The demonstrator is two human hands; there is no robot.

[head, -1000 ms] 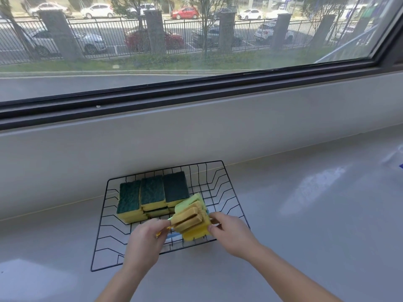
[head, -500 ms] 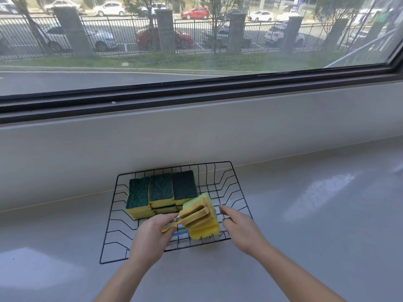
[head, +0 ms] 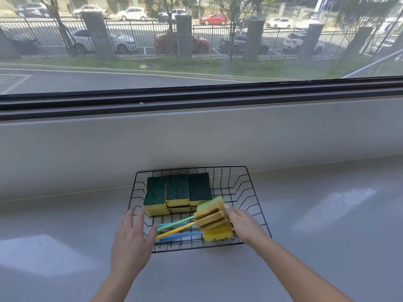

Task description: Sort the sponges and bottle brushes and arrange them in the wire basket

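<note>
Window [head: 196, 51]: wide pane in a dark frame, far beyond both hands; cars and a barred fence outside.
Wall [head: 196, 138]: plain pale band under the frame, matte.
Table [head: 305, 247]: grey, smooth and glossy, with soft patches of light; both forearms reach over it.
Wire basket [head: 236, 188]: one, of thin black wire, shallow and rectangular with sloping sides; it stands on the table under and between the two hands.
Left hand [head: 130, 240]: flat, fingers straight and spread, holding nothing; it lies over the basket's front left corner, its thumb close to the handle tips.
Right hand [head: 245, 225]: against the right side of the brush heads, one finger along their top edge. The other fingers are hidden, so a grip cannot be told.
Sponges [head: 177, 189]: rectangular yellow foam blocks with rough dark green tops. Three lie side by side in the basket, beyond the left hand's fingertips; edges of a lower layer show beneath.
Bottle brushes [head: 212, 221]: in the basket between the hands. Three thin plastic handles show: green, yellow and blue. The stacked foam heads, tan, yellow and green, are hard to count.
</note>
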